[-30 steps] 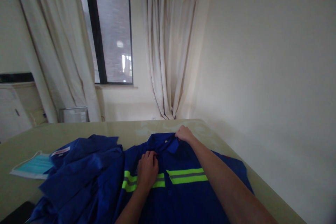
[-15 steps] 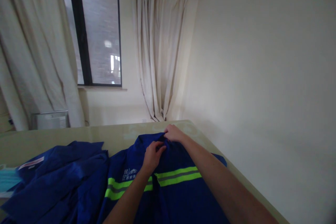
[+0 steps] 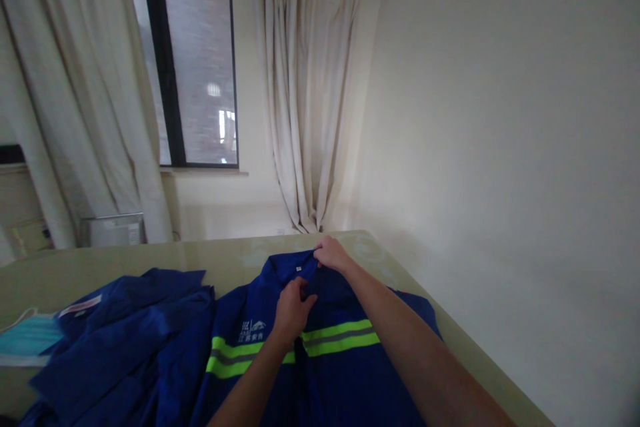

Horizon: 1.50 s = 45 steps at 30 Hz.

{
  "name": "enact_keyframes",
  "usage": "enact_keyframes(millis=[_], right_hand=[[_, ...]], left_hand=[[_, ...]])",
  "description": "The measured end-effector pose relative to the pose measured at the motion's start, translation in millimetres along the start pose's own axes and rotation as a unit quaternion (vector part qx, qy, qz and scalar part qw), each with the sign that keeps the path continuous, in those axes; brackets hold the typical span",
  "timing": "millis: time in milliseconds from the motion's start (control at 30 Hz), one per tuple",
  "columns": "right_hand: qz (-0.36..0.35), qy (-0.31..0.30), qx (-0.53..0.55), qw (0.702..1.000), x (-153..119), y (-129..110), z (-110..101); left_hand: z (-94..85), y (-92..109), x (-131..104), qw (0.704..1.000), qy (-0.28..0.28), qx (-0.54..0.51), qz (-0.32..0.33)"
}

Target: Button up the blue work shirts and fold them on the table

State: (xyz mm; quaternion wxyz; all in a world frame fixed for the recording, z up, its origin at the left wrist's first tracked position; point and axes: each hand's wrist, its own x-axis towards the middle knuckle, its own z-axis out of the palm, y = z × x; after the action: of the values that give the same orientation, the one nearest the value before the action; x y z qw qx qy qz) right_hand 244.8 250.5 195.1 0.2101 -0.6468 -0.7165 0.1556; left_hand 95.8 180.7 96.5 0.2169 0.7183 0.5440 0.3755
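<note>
A dark blue work jacket [image 3: 340,373] lies front side up, with yellow-green and grey reflective bands and a white printed logo on its chest. My right hand [image 3: 331,253] is closed on the right side of its collar [image 3: 278,268], fingertips pinching the edge. Lower down, at the neck opening, my left hand [image 3: 294,310] rests over the front of the jacket. Its thumb stands apart from the curled fingers, with no cloth visible between them. A small white label [image 3: 299,269] shows inside the collar.
More crumpled blue clothing [image 3: 125,340] lies to the left, bearing a white and red strip. Beside it is a light blue face mask [image 3: 30,337]. The pale green tabletop [image 3: 225,250] runs along a white wall [image 3: 500,147] on the right. Curtains [image 3: 313,93] and a window stand behind.
The collar has opened out, showing the inner label. My left hand has moved slightly down and its thumb has parted from the fingers. My right hand stays at the collar.
</note>
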Motion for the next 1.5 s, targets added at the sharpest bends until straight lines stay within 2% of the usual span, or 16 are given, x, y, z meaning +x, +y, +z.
enact_keyframes(millis=[133,267,333,433,567,667,767,833,933,1033,1100,1200,1267,1300,1367,1500], right_hand=[[0.042,0.038,0.007,0.998,10.8,2.5,3.8],[0.058,0.055,0.018,0.997,6.6,13.5,14.7],[0.053,0.06,0.012,0.997,-8.8,20.7,32.9],[0.027,0.056,0.0,0.998,-40.8,31.1,77.0],[-0.028,0.041,-0.045,0.998,-65.3,42.2,131.5],[-0.046,0.033,-0.076,0.995,-56.1,47.8,143.5],[-0.051,0.018,-0.091,0.994,-35.4,51.7,138.1],[-0.056,0.022,-0.089,0.994,-24.1,53.5,133.3],[-0.071,0.093,-0.07,0.991,-18.4,54.9,127.3],[-0.11,0.209,-0.033,0.971,-30.1,53.6,117.7],[-0.145,0.247,0.005,0.958,-49.8,49.6,107.4],[-0.174,0.227,0.069,0.956,-101.9,36.1,88.5],[-0.17,0.174,0.1,0.965,-150.2,23.8,76.5],[-0.167,0.134,0.101,0.972,-176.2,17.8,71.4],[-0.157,0.05,0.082,0.983,-226.0,9.3,63.6],[-0.126,-0.123,0.041,0.984,-292.5,12.4,59.6]], left_hand=[[-15.5,-0.2,15.2,0.999,-0.015,0.005,0.047],[-37.8,-26.9,27.1,0.992,0.081,0.072,0.067],[-41.5,-50.6,24.2,0.98,0.086,0.169,0.054],[-33.1,-85.4,11.2,0.962,0.006,0.267,0.053],[-18.6,-107.8,5.4,0.948,-0.056,0.308,0.053],[-21.0,-103.4,16.7,0.941,-0.055,0.33,0.058],[-25.5,-85.0,23.3,0.932,-0.041,0.351,0.085],[-25.0,-67.9,17.3,0.924,-0.065,0.365,0.097],[-29.0,-45.0,-5.6,0.915,-0.132,0.367,0.104],[-61.8,-44.2,-32.8,0.915,-0.127,0.36,0.128],[-102.9,-63.1,-49.1,0.919,-0.068,0.373,0.107],[-169.2,-113.7,-72.9,0.922,0.018,0.385,-0.018],[-197.7,-146.9,-88.6,0.933,-0.023,0.349,-0.08],[-204.7,-158.8,-95.7,0.937,-0.063,0.332,-0.088],[-205.5,-168.6,-107.1,0.935,-0.089,0.33,-0.093],[-183.0,-142.9,-116.8,0.935,-0.017,0.339,-0.105]])
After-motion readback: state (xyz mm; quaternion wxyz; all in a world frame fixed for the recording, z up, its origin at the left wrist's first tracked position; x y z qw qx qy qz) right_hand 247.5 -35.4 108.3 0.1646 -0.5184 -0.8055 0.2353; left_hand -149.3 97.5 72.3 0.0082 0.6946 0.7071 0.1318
